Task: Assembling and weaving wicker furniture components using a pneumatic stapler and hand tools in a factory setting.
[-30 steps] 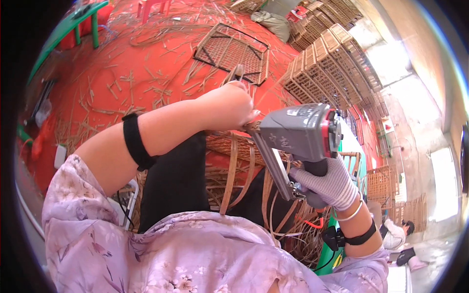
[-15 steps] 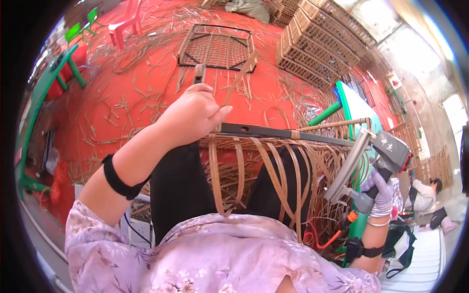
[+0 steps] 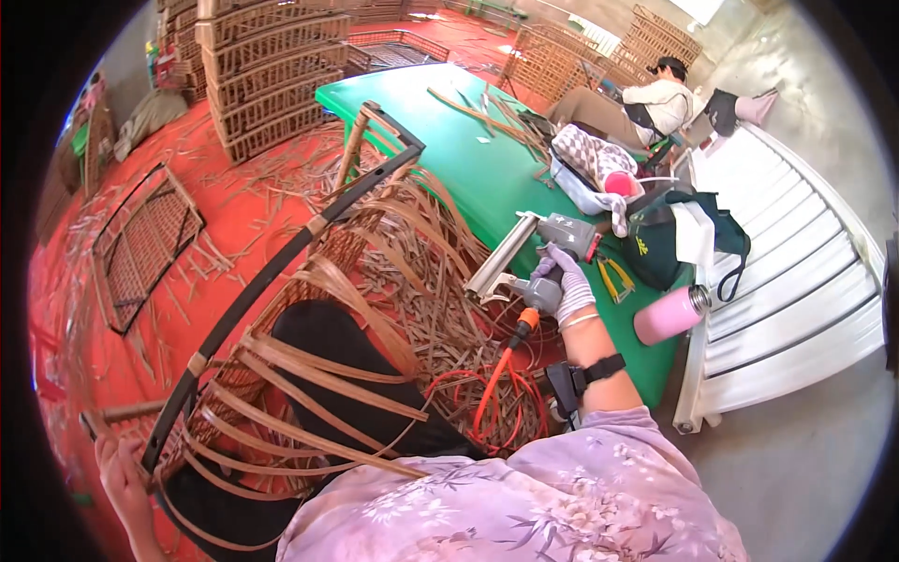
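Note:
A half-woven basket (image 3: 309, 234) with a black-edged frame and long loose brown strips (image 3: 328, 403) lies across my black-trousered legs. At its near left corner, my left hand (image 3: 124, 473) is closed round the frame. My right hand (image 3: 567, 281), in a striped glove, grips a grey pneumatic staple gun (image 3: 569, 234) by its handle, over the edge of the green table (image 3: 449, 122). An orange air hose (image 3: 492, 398) runs down from the gun's base. The gun's nose is apart from the basket.
Yellow-handled pliers (image 3: 615, 279), a pink bottle (image 3: 672, 316) and a dark green bag (image 3: 670, 234) are by my right hand. Cut strips litter the red floor (image 3: 225, 225). Stacked baskets (image 3: 272, 84) stand behind a flat woven panel (image 3: 145, 244). Another person (image 3: 655, 103) sits beyond the table.
My view has swung to the right, bringing the tabletop into sight. My left hand has come down onto the basket's near left corner. The staple gun stays in my right hand.

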Demonstrator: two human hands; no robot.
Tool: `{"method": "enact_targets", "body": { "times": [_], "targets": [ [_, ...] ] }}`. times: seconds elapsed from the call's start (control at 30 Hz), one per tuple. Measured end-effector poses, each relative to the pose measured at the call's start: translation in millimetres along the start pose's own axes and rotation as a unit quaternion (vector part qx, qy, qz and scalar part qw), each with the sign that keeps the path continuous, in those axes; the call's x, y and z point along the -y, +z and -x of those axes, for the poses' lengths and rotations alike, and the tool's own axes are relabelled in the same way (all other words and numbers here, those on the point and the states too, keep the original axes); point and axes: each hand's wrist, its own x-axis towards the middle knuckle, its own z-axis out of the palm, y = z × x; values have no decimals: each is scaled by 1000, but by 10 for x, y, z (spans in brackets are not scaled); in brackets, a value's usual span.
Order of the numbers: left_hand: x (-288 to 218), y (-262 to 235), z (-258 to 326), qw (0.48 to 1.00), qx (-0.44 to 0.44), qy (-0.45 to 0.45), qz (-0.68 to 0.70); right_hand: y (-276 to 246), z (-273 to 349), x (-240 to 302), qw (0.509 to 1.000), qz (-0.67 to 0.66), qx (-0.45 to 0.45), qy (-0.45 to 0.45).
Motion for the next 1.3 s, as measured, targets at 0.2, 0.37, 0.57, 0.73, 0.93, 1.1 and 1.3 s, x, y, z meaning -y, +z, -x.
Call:
{"method": "enact_targets", "body": {
  "times": [0.2,0.37,0.57,0.73,0.93,1.1,1.3],
  "targets": [
    [-90,100,19,999,33,9,-16,-272,-484,314,997,65,-31,3],
    [-87,51,122,999,-7,-37,30,-410,-1054,710,711,656,-228,-108],
    [-574,-28,231,983,-100,-64,142,-33,37,991,498,831,-138,-204],
    [-778,30,269,982,-153,10,106,-1568,-483,1599,367,919,-126,-68],
    [-755,-33,328,968,-159,-15,192,-1889,-738,1665,411,897,-158,-19],
    [-761,-70,319,965,-152,-25,212,-1804,-671,1650,318,923,-208,-68],
    [-749,-65,353,960,-180,-35,212,-2353,-930,1850,392,898,-183,-84]
  ]
}}
